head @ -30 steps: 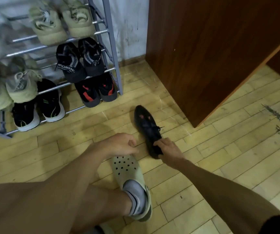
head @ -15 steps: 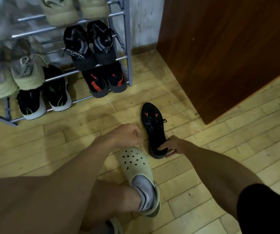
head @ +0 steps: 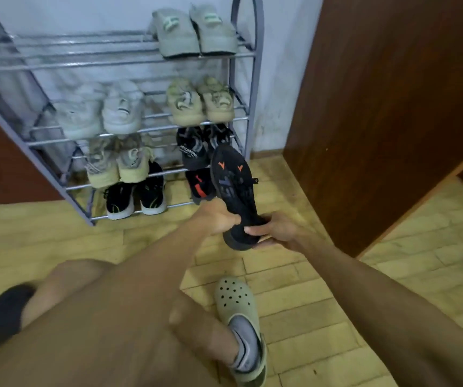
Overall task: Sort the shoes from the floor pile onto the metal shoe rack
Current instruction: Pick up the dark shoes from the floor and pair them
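Note:
A black shoe with orange marks [head: 234, 185] is held off the floor, toe pointing up toward the rack. My left hand [head: 216, 217] grips its left side near the heel. My right hand [head: 276, 229] cups the heel from the right and below. The grey metal shoe rack [head: 248, 88] stands against the wall just behind the shoe. Its shelves carry several pairs: pale ones on the upper tiers, black ones on the lower tiers. A black shoe with a red mark [head: 200, 185] sits on the bottom right, partly hidden by the held shoe.
A dark wooden cabinet [head: 386, 107] stands close on the right, with a narrow strip of wooden floor [head: 280, 169] between it and the rack. My foot in a pale perforated clog [head: 237, 303] rests on the floor below my hands. My knee fills the lower left.
The black shoe left the floor and now hangs in front of the rack's lower right. My left hand, a fist before, has taken hold of it. The view tilted up toward the rack.

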Demonstrator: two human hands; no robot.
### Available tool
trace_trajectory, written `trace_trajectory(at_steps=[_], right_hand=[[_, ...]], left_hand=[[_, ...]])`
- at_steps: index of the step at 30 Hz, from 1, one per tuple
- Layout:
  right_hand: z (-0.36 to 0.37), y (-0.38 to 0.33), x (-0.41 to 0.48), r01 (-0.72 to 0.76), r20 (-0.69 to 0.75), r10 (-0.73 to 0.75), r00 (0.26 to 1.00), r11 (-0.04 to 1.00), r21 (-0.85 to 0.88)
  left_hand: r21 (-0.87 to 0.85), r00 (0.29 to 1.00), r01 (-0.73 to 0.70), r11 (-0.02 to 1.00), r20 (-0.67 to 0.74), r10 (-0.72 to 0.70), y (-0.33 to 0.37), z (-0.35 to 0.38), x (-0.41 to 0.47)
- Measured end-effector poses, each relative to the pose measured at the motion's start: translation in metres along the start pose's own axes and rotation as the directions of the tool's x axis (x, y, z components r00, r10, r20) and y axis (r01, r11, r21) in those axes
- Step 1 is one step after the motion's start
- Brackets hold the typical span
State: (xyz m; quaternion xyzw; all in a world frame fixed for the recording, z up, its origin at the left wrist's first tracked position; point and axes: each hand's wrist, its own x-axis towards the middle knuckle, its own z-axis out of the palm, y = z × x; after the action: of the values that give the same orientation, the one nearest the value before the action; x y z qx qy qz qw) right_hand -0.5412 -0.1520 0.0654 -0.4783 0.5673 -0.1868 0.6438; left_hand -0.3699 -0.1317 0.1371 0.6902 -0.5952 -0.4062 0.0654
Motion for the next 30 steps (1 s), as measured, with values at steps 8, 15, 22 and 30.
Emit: trace_trajectory(at_steps=[8, 15, 22, 30], right_hand=[[0.084, -0.144, -0.051, 0.315, 0.113, -0.316, 0.942, 0.949, 0.029], [0.190, -0.236, -0.095, 0.396, 0.316, -0.335, 0.888, 0.905, -0.154], [0.326, -0.264, -0.110, 0.429, 0.361, -0.289, 0.887, 0.806, -0.408], [0.447, -0.215, -0.070, 0.362, 0.355, -0.193, 0.915, 0.781, -0.509]], left_hand=[[-0.333, 0.953, -0.098, 0.938, -0.304, -0.008, -0.028, -0.108, -0.093], [-0.389, 0.885, -0.160, 0.907, -0.464, -0.043, -0.098, -0.190, -0.207], [-0.561, 0.737, -0.160, 0.812, -0.615, -0.280, -0.190, -0.200, -0.263], [-0.783, 0.667, -0.102, 0.613, -0.511, -0.542, -0.309, -0.177, -0.262]])
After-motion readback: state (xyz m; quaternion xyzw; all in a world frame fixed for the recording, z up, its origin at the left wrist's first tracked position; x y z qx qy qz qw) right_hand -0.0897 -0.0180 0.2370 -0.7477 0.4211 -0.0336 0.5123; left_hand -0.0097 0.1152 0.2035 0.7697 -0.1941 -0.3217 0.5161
